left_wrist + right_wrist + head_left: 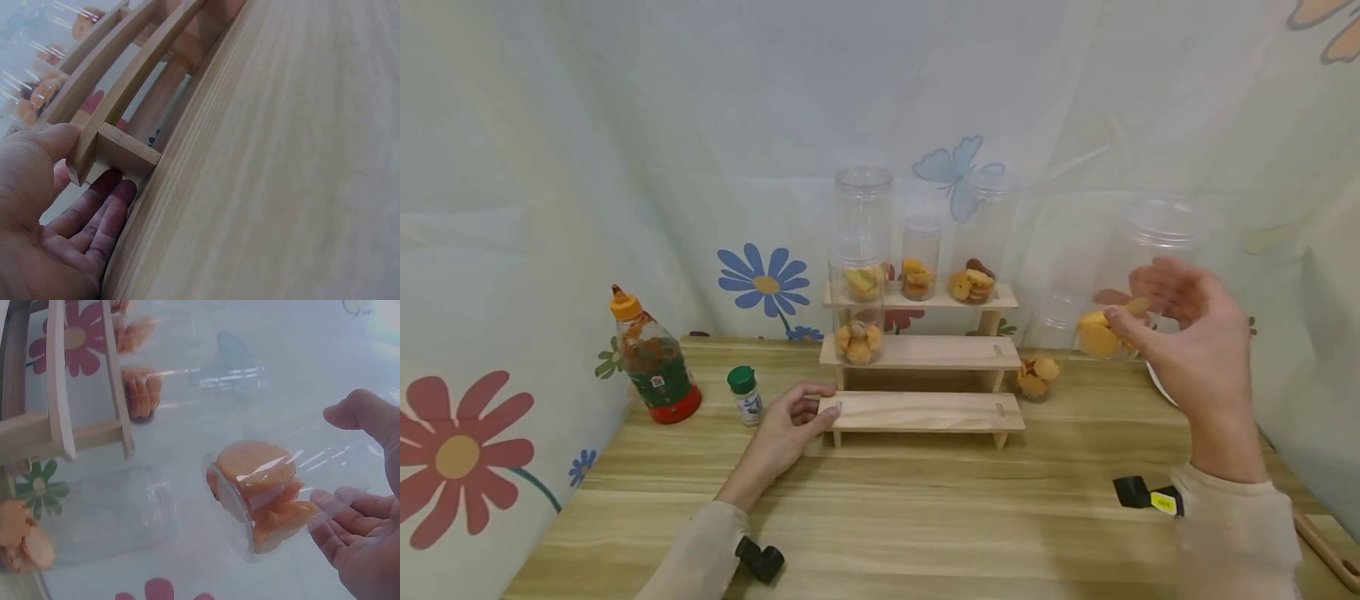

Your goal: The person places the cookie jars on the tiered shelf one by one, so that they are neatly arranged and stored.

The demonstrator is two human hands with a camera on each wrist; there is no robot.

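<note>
My left hand (786, 429) grips the left end of the lowest step of a three-step wooden display stand (925, 410). In the left wrist view the thumb lies at the board's end and the fingers (103, 215) are by the leg beneath. My right hand (1198, 333) holds a large clear jar (1157, 225) of round biscuits (256, 462) above the table, right of the stand. Thumb and fingers lie on opposite sides of it. A smaller clear jar (1035, 375) with biscuits stands on the table between stand and right hand.
Biscuit jars stand on the upper steps, including a tall jar (859, 312) on the middle one. Leftward are a sauce bottle (658, 371) and a green-capped shaker (747, 396). A white plate (1159, 385) is partly hidden by my right hand; a wooden handle (1326, 550) lies at right.
</note>
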